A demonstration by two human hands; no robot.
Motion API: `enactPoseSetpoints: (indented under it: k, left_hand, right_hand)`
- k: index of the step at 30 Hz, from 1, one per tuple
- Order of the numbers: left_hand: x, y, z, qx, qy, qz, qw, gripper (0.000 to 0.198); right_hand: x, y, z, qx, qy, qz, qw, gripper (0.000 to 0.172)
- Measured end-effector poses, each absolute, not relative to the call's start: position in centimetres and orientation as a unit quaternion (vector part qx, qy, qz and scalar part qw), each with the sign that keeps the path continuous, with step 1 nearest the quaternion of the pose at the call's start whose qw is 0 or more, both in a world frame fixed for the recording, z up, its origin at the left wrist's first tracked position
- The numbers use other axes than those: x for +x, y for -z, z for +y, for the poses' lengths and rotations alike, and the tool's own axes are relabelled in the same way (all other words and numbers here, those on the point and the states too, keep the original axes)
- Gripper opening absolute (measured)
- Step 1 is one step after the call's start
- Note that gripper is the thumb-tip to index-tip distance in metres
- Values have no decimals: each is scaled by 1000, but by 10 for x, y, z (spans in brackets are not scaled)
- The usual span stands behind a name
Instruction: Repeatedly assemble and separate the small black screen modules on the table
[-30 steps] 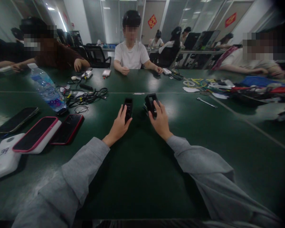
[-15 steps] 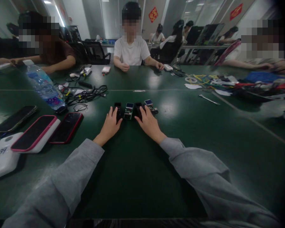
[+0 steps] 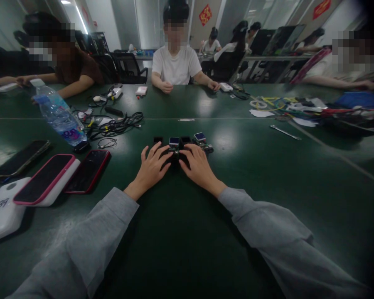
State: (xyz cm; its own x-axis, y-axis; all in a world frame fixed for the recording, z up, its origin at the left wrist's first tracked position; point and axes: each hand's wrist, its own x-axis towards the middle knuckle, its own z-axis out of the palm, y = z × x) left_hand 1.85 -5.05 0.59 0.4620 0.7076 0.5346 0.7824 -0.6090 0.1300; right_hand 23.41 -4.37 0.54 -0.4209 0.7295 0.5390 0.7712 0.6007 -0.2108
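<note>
Several small devices lie in a row on the dark green table point(image 3: 187, 232): two black cases point(image 3: 158, 140) and two circuit boards with blue screens point(image 3: 174, 141), the right-hand board point(image 3: 201, 139) slightly apart. My left hand point(image 3: 151, 166) rests with fingers spread just in front of the left pieces, fingertips touching them. Beside it, my right hand point(image 3: 197, 165) lies flat with fingers stretched over the middle pieces. Neither hand is closed round anything. Grey sleeves cover both arms.
At the left lie three phones point(image 3: 87, 170), one on a white box point(image 3: 4, 209), with a water bottle point(image 3: 60, 118) and tangled black cables point(image 3: 115, 124) behind. A wrench point(image 3: 285, 132) and coloured clutter point(image 3: 314, 110) sit at the right. Other people sit around the table's far side.
A second ago each hand held a black device up off the table. Both were set down, and my hands now lie open over the row of parts.
</note>
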Motion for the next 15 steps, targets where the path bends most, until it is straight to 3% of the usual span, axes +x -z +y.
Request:
enactPoseSetpoints:
  k: [11,15]
  left_hand:
    - [18,-3,-49,-877,240,-413,48,55]
    - [16,-7,-49,-865,276,-419,22,57]
  right_hand:
    - [240,2,-34,-383,-24,-877,290,46]
    - [239,0,-37,-396,0,-870,295,49]
